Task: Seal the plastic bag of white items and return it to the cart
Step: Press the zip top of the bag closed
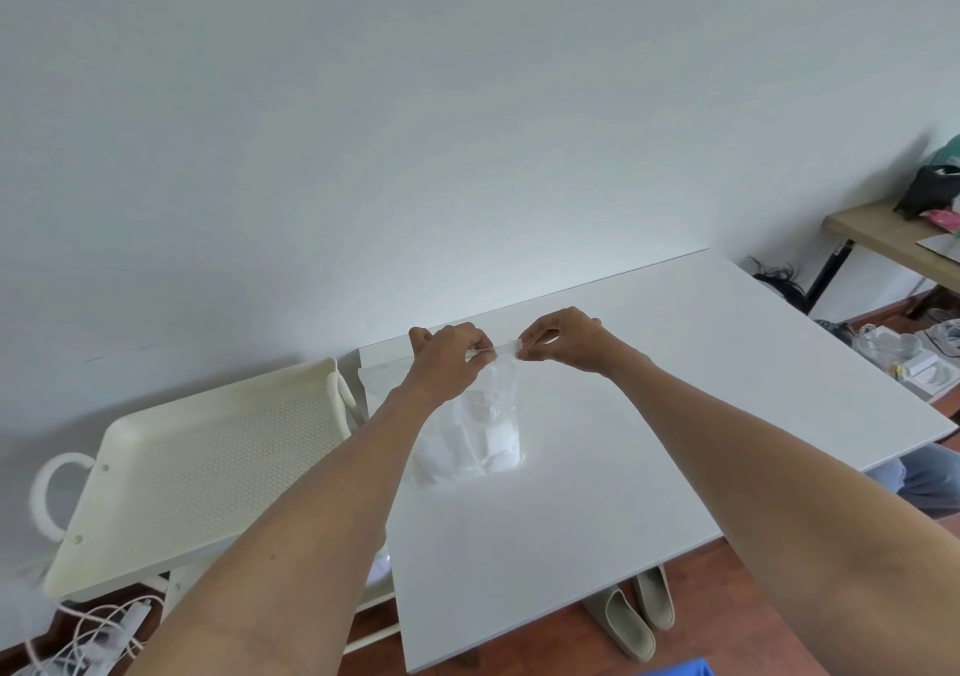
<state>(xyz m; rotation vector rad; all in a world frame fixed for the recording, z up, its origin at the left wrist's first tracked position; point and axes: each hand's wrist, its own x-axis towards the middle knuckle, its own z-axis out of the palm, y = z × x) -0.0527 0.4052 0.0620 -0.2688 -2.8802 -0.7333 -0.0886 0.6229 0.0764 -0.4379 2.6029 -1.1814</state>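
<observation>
Left hand (451,358): fingers pinched on the bag's top strip.
Right hand (563,341): pinching the same strip, just beside.
Bag (480,436): upright mid-table (675,415), base touching it.
Cart (197,472): tray bare, against the table's left edge.

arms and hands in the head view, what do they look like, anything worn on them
Both forearms are bare up to the frame edge, with no sleeves in view. The left hand and right hand wear no gloves, and no watch, ring or bracelet is visible. There are no markings.
</observation>
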